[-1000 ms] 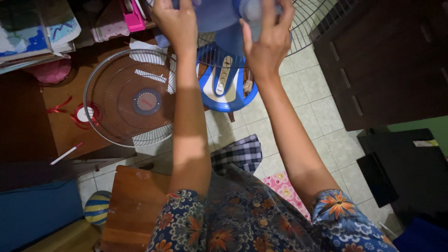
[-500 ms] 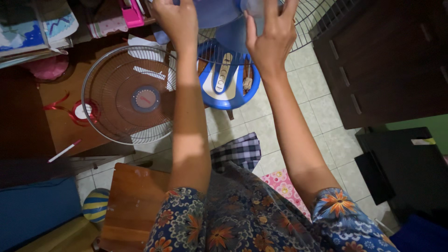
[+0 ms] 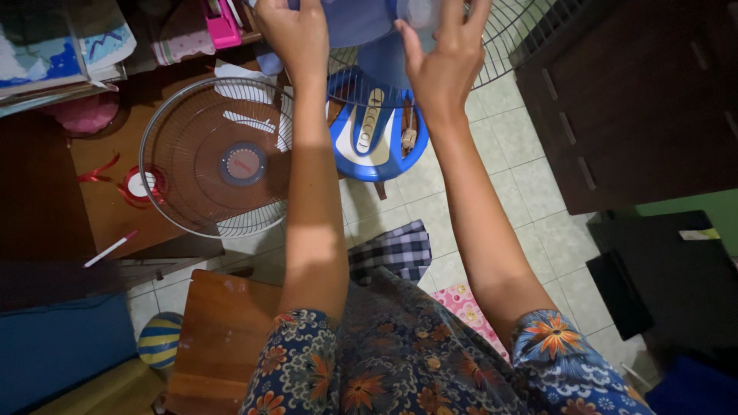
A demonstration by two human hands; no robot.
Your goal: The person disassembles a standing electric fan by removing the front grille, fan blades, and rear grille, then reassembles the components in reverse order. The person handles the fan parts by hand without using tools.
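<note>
I look down at a blue standing fan. My left hand (image 3: pixel 296 34) grips the left side of the fan's blue motor housing (image 3: pixel 354 23) at the top of the view. My right hand (image 3: pixel 442 58) holds the housing's right side, fingers spread over a pale translucent part (image 3: pixel 419 11). Behind the housing the rear wire guard (image 3: pixel 515 38) is still on the fan. Below my hands sits the fan's blue base (image 3: pixel 373 134) with a column of buttons. The detached round front grille (image 3: pixel 219 157) lies flat on a brown table to the left.
A red ribbon spool (image 3: pixel 138 184) and a white pen (image 3: pixel 111 248) lie on the brown table (image 3: pixel 100 215). A dark cabinet (image 3: pixel 638 100) stands right. A wooden stool (image 3: pixel 215 338), a striped ball (image 3: pixel 159 338) and a checked cloth (image 3: pixel 396 250) are on the tiled floor.
Both hands have shifted slightly upward and left on the fan housing. The view has drifted a little; nothing was let go.
</note>
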